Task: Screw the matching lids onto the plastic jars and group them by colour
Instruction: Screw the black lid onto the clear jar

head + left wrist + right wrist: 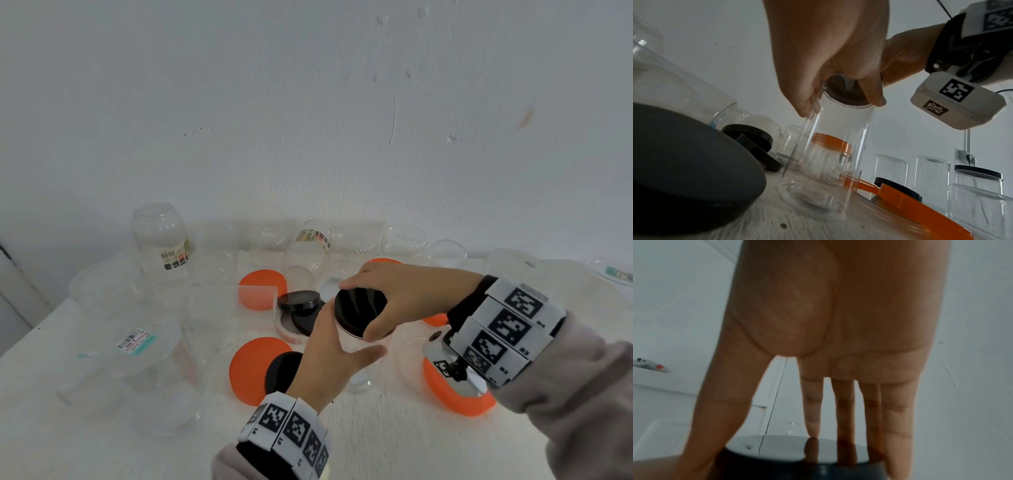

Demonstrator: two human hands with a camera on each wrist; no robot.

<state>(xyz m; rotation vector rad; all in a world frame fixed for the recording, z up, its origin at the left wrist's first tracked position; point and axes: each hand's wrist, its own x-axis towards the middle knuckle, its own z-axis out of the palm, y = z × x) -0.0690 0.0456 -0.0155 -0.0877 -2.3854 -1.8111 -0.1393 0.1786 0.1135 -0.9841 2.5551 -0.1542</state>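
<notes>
A clear plastic jar (359, 377) stands upright on the white table (394, 438) in the middle of the head view. My left hand (337, 346) grips its upper part, thumb on the near side. In the left wrist view the same jar (828, 154) shows its whole clear wall, with my left hand (840, 97) wrapped round just under the rim. A glossy black lid (356, 311) sits on the jar's mouth. My right hand (368, 306) grips it from above, thumb on the near edge and fingers on the far edge. The right wrist view shows the fingertips (813, 431) on that lid (777, 467).
Orange lids (263, 289) (253, 370) (455, 394) and loose black lids (301, 301) (282, 371) lie round the jar. Several open clear jars (161, 240) (310, 253) stand at the left and along the wall. To the right, a capped jar with a black lid (978, 173).
</notes>
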